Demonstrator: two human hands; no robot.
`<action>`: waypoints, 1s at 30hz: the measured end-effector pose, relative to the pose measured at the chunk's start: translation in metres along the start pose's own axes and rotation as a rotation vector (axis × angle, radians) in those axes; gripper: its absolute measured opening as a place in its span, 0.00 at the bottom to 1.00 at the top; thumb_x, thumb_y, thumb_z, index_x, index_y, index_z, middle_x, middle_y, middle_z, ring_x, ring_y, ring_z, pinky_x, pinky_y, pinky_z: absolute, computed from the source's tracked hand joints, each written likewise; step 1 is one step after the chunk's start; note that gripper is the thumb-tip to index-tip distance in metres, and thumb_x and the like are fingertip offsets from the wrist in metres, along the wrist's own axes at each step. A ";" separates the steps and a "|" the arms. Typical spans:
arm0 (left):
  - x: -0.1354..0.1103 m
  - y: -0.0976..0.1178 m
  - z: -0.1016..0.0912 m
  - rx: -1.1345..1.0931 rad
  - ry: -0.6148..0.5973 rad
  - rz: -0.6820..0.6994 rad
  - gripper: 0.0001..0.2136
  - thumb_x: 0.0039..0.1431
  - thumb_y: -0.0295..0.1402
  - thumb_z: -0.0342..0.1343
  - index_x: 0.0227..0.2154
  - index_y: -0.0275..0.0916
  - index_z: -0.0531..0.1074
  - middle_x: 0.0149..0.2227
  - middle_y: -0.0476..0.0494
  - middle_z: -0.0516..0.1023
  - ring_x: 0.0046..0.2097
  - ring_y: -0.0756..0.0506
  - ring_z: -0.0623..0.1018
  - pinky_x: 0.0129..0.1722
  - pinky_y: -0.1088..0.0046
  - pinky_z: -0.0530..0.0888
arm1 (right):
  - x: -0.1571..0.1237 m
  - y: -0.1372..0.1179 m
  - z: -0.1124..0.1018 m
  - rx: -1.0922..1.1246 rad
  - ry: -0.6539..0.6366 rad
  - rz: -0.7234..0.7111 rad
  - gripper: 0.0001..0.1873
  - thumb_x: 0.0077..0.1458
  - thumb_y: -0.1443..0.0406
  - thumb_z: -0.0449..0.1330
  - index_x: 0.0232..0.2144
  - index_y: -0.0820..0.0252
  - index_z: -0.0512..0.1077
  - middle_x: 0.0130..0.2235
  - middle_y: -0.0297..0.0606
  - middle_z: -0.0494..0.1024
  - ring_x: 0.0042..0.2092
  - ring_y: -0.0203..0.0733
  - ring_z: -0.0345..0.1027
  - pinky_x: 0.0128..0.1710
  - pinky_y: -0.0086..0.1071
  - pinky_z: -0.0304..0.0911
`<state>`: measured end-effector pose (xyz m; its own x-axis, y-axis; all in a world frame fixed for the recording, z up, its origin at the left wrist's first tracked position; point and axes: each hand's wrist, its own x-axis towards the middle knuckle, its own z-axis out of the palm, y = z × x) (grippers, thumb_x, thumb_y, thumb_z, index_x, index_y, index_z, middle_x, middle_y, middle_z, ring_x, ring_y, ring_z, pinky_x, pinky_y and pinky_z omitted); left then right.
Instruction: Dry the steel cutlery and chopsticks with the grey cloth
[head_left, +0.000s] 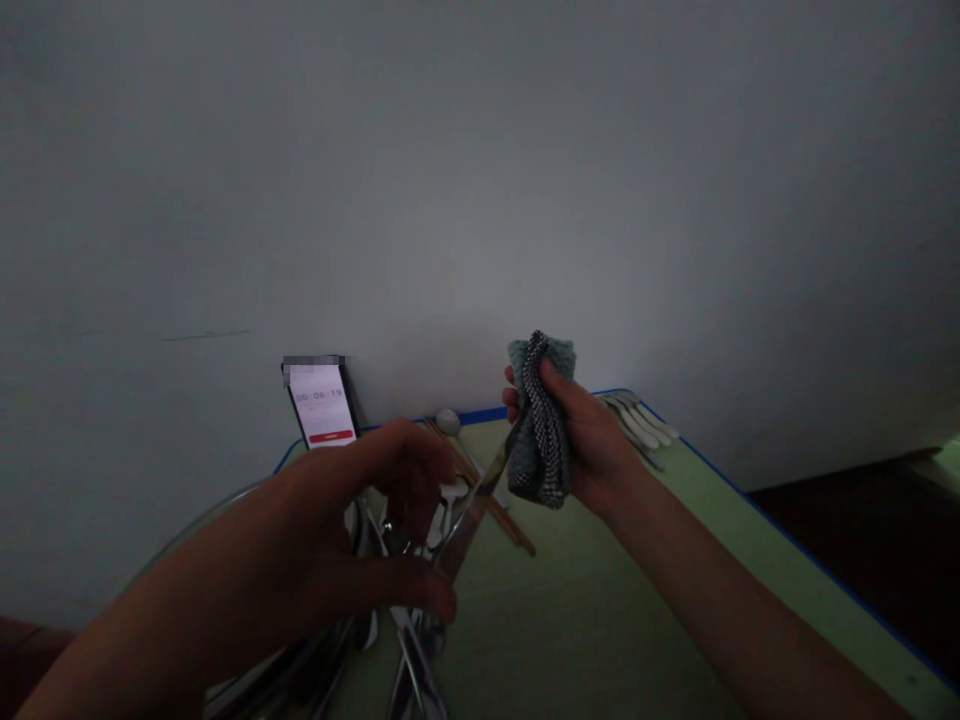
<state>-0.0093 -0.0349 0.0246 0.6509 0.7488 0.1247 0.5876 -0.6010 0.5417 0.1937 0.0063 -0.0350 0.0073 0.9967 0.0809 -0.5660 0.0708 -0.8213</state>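
My right hand is closed round a folded grey-green cloth with a black-and-white striped band. Out of the cloth's left side slants a shiny metal utensil, flat like a table knife; its upper end is hidden in the folds. My left hand is curved beside the utensil's lower end, thumb and fingers apart. Whether the thumb touches the metal I cannot tell. Beneath that hand lies a jumble of metal cutlery, partly covered by it.
Brown chopsticks and a spoon lie on the green table with its blue edge. Several pale-handled utensils are lined up at the back right. A phone showing a timer leans against the wall.
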 end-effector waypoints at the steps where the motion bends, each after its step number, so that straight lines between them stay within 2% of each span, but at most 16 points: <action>1: 0.000 0.000 0.000 0.015 0.010 0.008 0.16 0.43 0.38 0.65 0.35 0.43 0.68 0.26 0.57 0.72 0.28 0.53 0.72 0.26 0.83 0.68 | 0.000 0.001 0.001 0.039 0.010 0.030 0.13 0.54 0.57 0.55 0.35 0.59 0.70 0.33 0.35 0.76 0.31 0.32 0.72 0.30 0.25 0.70; 5: 0.001 -0.003 0.001 0.055 0.021 0.046 0.16 0.44 0.41 0.64 0.30 0.41 0.65 0.25 0.57 0.69 0.26 0.53 0.70 0.24 0.82 0.66 | -0.002 0.002 0.004 0.187 0.029 0.094 0.11 0.56 0.61 0.55 0.33 0.64 0.72 0.29 0.34 0.77 0.28 0.30 0.71 0.28 0.23 0.69; 8: 0.002 -0.004 0.001 0.092 0.007 0.031 0.16 0.45 0.41 0.63 0.26 0.39 0.62 0.24 0.57 0.67 0.26 0.53 0.68 0.23 0.81 0.64 | -0.003 0.002 0.005 0.217 0.023 0.110 0.10 0.55 0.62 0.56 0.32 0.64 0.73 0.28 0.34 0.77 0.28 0.30 0.71 0.27 0.22 0.69; 15: 0.005 -0.005 0.006 0.098 -0.019 -0.040 0.15 0.44 0.37 0.64 0.30 0.41 0.64 0.26 0.58 0.68 0.26 0.53 0.69 0.24 0.82 0.64 | -0.006 0.000 0.007 0.211 0.007 0.143 0.11 0.55 0.61 0.56 0.31 0.65 0.73 0.27 0.35 0.77 0.26 0.30 0.70 0.26 0.23 0.68; 20: 0.008 -0.007 0.008 0.118 -0.030 -0.073 0.17 0.42 0.39 0.65 0.29 0.41 0.63 0.25 0.57 0.68 0.25 0.53 0.68 0.25 0.81 0.65 | -0.008 -0.001 0.009 0.204 -0.009 0.153 0.11 0.54 0.60 0.57 0.31 0.64 0.72 0.27 0.35 0.77 0.27 0.31 0.70 0.26 0.24 0.68; 25: 0.011 -0.008 0.008 0.164 -0.025 -0.045 0.16 0.43 0.39 0.64 0.28 0.40 0.62 0.23 0.58 0.66 0.24 0.54 0.67 0.23 0.81 0.64 | -0.009 0.000 0.009 0.199 -0.026 0.129 0.10 0.52 0.60 0.58 0.31 0.63 0.72 0.28 0.35 0.77 0.29 0.32 0.71 0.30 0.26 0.69; 30: 0.011 -0.008 0.009 0.186 0.021 -0.004 0.15 0.44 0.38 0.64 0.26 0.40 0.61 0.21 0.59 0.63 0.22 0.55 0.64 0.20 0.83 0.61 | -0.010 0.002 0.011 0.216 -0.091 0.109 0.09 0.51 0.61 0.60 0.31 0.62 0.72 0.29 0.34 0.77 0.28 0.31 0.71 0.27 0.23 0.69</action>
<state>-0.0028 -0.0237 0.0144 0.6394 0.7558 0.1408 0.6704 -0.6378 0.3791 0.1838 -0.0038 -0.0316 -0.1326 0.9895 0.0570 -0.7224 -0.0571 -0.6891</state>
